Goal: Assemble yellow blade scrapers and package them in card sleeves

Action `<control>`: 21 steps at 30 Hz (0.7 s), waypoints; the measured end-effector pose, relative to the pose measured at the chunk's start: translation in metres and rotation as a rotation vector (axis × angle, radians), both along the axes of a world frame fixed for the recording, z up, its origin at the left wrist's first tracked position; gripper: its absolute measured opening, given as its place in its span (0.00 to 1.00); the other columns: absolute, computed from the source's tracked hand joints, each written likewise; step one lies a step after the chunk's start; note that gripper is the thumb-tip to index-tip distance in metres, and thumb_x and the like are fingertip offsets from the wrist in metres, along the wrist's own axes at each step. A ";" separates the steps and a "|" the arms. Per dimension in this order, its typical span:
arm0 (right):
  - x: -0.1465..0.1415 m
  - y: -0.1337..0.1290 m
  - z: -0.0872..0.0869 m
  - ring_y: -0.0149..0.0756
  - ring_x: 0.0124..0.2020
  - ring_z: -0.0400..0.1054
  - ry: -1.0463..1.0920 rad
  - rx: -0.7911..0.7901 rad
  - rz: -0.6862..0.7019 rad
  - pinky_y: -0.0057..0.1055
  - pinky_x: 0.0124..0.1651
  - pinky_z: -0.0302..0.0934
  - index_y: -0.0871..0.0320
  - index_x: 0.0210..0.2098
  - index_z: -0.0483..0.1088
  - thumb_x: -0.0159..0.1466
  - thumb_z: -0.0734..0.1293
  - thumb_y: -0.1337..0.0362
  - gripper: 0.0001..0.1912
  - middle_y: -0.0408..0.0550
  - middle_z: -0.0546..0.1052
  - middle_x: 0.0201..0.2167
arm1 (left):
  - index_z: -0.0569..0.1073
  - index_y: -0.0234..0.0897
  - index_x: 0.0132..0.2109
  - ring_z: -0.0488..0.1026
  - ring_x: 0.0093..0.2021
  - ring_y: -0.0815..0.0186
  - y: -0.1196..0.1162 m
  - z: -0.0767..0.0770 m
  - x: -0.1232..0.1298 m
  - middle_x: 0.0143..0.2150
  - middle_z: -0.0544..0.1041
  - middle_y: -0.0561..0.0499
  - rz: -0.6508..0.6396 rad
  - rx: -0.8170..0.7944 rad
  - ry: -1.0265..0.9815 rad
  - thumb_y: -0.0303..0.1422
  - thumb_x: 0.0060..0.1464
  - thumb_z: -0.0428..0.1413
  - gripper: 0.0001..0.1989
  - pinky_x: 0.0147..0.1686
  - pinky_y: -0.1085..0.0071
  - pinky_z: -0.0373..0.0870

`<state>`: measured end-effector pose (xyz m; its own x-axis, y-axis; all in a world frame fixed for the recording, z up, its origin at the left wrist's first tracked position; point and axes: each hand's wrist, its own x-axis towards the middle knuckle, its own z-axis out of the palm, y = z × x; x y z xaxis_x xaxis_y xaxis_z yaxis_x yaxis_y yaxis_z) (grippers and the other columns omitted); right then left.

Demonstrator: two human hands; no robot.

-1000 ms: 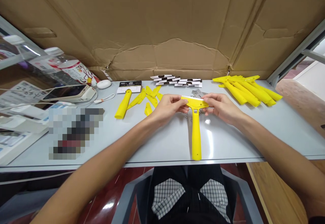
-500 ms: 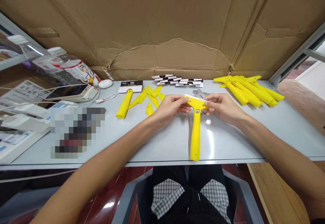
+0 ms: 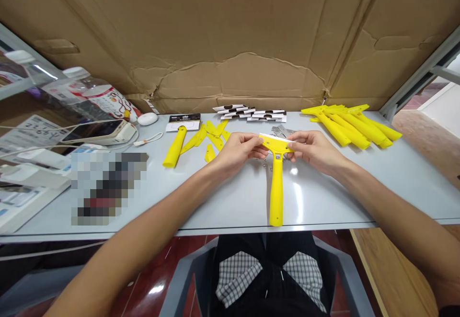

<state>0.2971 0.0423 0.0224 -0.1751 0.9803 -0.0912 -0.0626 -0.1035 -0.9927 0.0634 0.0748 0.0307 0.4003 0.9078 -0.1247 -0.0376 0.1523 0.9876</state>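
Currently, left hand (image 3: 234, 153) and right hand (image 3: 319, 151) pinch a T-shaped yellow plastic tool (image 3: 276, 187); uneven pressure could swing its handle into small silvery metal bits (image 3: 264, 165) beside it.

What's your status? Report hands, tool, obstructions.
Left hand and right hand gripping yellow scraper by its head, one each side. Handle toward wearer. Small screws and metal blades lie close by.

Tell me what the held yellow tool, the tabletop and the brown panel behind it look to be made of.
Yellow tool: likely molded plastic, smooth with a soft sheen.
Tabletop: hard and glossy, with a bright reflection; laminate or painted metal, I can't tell which.
Brown panel: most likely cardboard, matte, judging by its creases and folds.
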 end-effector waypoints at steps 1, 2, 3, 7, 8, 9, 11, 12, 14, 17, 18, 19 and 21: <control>0.000 0.000 0.000 0.35 0.27 0.76 0.000 0.002 0.001 0.35 0.34 0.71 0.58 0.38 0.78 0.56 0.79 0.61 0.13 0.48 0.80 0.27 | 0.83 0.29 0.38 0.80 0.32 0.65 0.000 0.000 0.000 0.33 0.84 0.41 -0.004 0.003 0.001 0.30 0.61 0.60 0.08 0.40 0.67 0.79; 0.000 0.000 -0.001 0.35 0.27 0.76 0.002 0.003 0.003 0.35 0.34 0.71 0.58 0.38 0.78 0.56 0.79 0.61 0.13 0.48 0.80 0.27 | 0.83 0.29 0.38 0.80 0.32 0.65 0.000 0.000 -0.001 0.33 0.84 0.41 -0.006 0.005 0.002 0.31 0.60 0.61 0.08 0.40 0.67 0.79; 0.000 0.000 -0.001 0.35 0.28 0.76 0.004 0.003 0.005 0.35 0.34 0.71 0.58 0.38 0.78 0.56 0.79 0.61 0.13 0.48 0.80 0.27 | 0.83 0.30 0.37 0.80 0.31 0.65 0.000 0.000 -0.001 0.33 0.84 0.42 -0.005 0.007 0.005 0.31 0.60 0.61 0.08 0.40 0.67 0.79; 0.000 0.000 0.000 0.35 0.28 0.76 0.004 -0.004 0.006 0.34 0.33 0.71 0.59 0.37 0.78 0.56 0.79 0.61 0.13 0.49 0.81 0.27 | 0.83 0.30 0.37 0.79 0.31 0.66 -0.001 0.002 0.000 0.32 0.83 0.43 -0.007 0.008 0.010 0.31 0.60 0.61 0.08 0.39 0.68 0.78; 0.000 0.000 0.001 0.35 0.28 0.76 0.000 -0.006 0.005 0.34 0.33 0.71 0.59 0.37 0.78 0.56 0.79 0.61 0.13 0.49 0.81 0.27 | 0.82 0.30 0.36 0.79 0.30 0.66 -0.002 0.003 0.000 0.31 0.83 0.43 -0.009 0.007 0.010 0.31 0.60 0.61 0.08 0.38 0.69 0.78; -0.001 0.000 0.002 0.35 0.28 0.76 -0.005 -0.007 0.004 0.33 0.33 0.71 0.59 0.37 0.78 0.56 0.79 0.61 0.13 0.49 0.81 0.27 | 0.82 0.29 0.37 0.79 0.30 0.66 -0.002 0.004 0.000 0.31 0.83 0.43 -0.011 0.006 0.010 0.30 0.60 0.61 0.08 0.38 0.69 0.78; -0.001 -0.001 0.003 0.35 0.27 0.76 -0.012 -0.006 0.002 0.34 0.32 0.70 0.59 0.38 0.78 0.56 0.79 0.61 0.13 0.49 0.81 0.27 | 0.82 0.29 0.37 0.79 0.31 0.67 -0.003 0.005 0.000 0.31 0.83 0.43 -0.009 0.003 0.011 0.30 0.60 0.61 0.08 0.39 0.69 0.78; -0.002 -0.001 0.003 0.35 0.27 0.76 -0.013 -0.005 0.001 0.34 0.33 0.70 0.59 0.38 0.78 0.56 0.79 0.61 0.13 0.48 0.81 0.27 | 0.82 0.29 0.37 0.79 0.31 0.67 -0.003 0.005 0.000 0.31 0.83 0.43 -0.008 0.002 0.012 0.30 0.60 0.61 0.08 0.39 0.69 0.78; -0.001 -0.001 0.003 0.35 0.27 0.76 -0.012 -0.005 0.000 0.35 0.33 0.70 0.59 0.38 0.78 0.56 0.79 0.61 0.14 0.48 0.80 0.26 | 0.83 0.29 0.38 0.79 0.31 0.66 -0.003 0.005 0.000 0.32 0.83 0.43 -0.007 0.003 0.012 0.30 0.60 0.61 0.08 0.39 0.68 0.78; 0.000 0.000 -0.001 0.36 0.28 0.76 -0.015 0.006 0.003 0.35 0.33 0.70 0.58 0.38 0.78 0.56 0.79 0.60 0.14 0.48 0.80 0.27 | 0.83 0.30 0.38 0.79 0.31 0.66 -0.001 0.003 0.000 0.31 0.83 0.43 -0.004 0.012 0.015 0.30 0.60 0.60 0.08 0.39 0.68 0.79; 0.001 0.001 -0.002 0.36 0.28 0.76 -0.019 0.013 0.006 0.35 0.33 0.70 0.58 0.38 0.78 0.56 0.79 0.59 0.14 0.49 0.81 0.28 | 0.83 0.30 0.38 0.79 0.31 0.66 -0.001 0.002 0.000 0.31 0.83 0.44 -0.006 0.018 0.017 0.30 0.61 0.60 0.08 0.39 0.67 0.79; 0.002 0.001 -0.003 0.36 0.29 0.75 -0.023 0.019 0.008 0.35 0.33 0.70 0.58 0.38 0.78 0.57 0.79 0.59 0.14 0.50 0.81 0.29 | 0.83 0.30 0.38 0.79 0.31 0.66 0.000 0.001 0.000 0.32 0.83 0.43 -0.009 0.026 0.018 0.30 0.61 0.60 0.08 0.39 0.67 0.79; 0.003 0.001 -0.004 0.36 0.29 0.75 -0.033 0.028 0.013 0.35 0.33 0.70 0.57 0.39 0.79 0.57 0.80 0.58 0.14 0.50 0.81 0.30 | 0.82 0.30 0.37 0.80 0.32 0.66 0.001 -0.001 -0.001 0.33 0.83 0.43 -0.024 0.042 0.017 0.30 0.62 0.59 0.09 0.39 0.67 0.79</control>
<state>0.2999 0.0437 0.0184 -0.1848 0.9803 -0.0701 -0.0285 -0.0767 -0.9966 0.0629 0.0759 0.0302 0.4202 0.9026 -0.0935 -0.0179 0.1113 0.9936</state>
